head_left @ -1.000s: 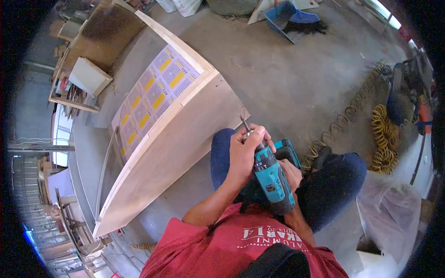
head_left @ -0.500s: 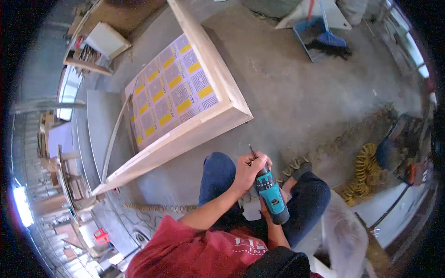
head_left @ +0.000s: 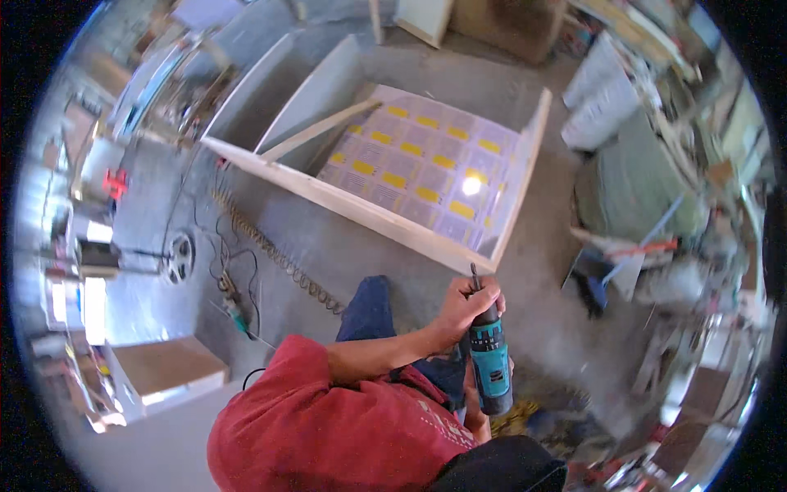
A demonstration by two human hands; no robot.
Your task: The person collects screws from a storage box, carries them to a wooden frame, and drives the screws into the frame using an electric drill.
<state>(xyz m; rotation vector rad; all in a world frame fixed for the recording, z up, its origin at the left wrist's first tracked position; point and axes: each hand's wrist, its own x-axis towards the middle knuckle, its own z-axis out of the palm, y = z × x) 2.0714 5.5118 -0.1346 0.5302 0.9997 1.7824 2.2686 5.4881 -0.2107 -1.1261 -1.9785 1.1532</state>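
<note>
A teal and black cordless drill (head_left: 492,369) is held in front of my body, its bit (head_left: 475,277) pointing away from me. My left hand (head_left: 474,305) is closed around the drill's front end, at the chuck and the base of the bit. Below, my right hand (head_left: 472,399) grips the drill's handle, mostly hidden behind the tool's body. Just beyond the bit lies the near corner of a wooden cabinet frame (head_left: 385,220). Inside it is a pale panel (head_left: 410,164) printed with yellow blocks, with a bright light spot on it.
A loose wooden strip (head_left: 321,131) leans across the frame. On the floor to the left are a coiled hose (head_left: 279,258), a corded power tool (head_left: 234,307) and a spoked wheel (head_left: 180,257). Sacks (head_left: 602,94) and a blue dustpan (head_left: 586,275) stand at the right.
My view has swung to the left, so the cabinet frame appears turned and more of the left floor shows. Both hands keep hold of the drill, which now points more nearly straight ahead.
</note>
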